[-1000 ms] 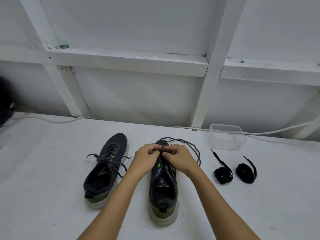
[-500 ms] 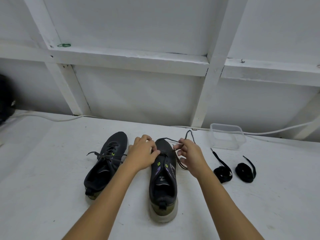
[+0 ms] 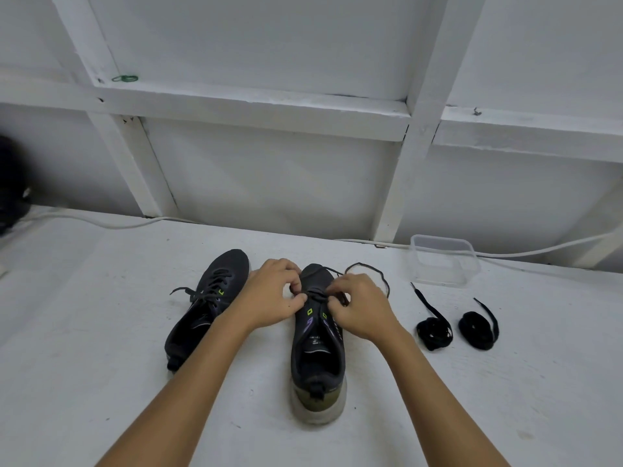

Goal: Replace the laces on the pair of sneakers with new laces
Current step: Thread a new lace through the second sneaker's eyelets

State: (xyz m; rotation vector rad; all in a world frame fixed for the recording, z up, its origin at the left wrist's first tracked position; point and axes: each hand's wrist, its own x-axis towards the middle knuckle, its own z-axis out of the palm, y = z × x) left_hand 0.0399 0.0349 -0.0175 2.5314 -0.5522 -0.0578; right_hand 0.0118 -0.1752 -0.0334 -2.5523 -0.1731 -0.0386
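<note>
The big white table (image 3: pixel 101 332) held two dark cloth sneakers side by side with toes pointing away, the right-side sneaker (image 3: pixel 317 352) straight in front of the person so both hands could reach it, and the left-side sneaker (image 3: pixel 205 308) waiting with its old lace tied in. The left hand (image 3: pixel 273 298) and right hand (image 3: pixel 360 308) sat on the front of that shoe with fingers curled, pinching the thin dark old lace (image 3: pixel 371 274), probably to pull it out of the holes. Two rolled-up black new laces (image 3: pixel 435 332) lay just beside a clear plastic box (image 3: pixel 441 261) on the right, close by for later.

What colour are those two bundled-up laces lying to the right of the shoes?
Black, both bundled laces, clearest in the head view.
</note>
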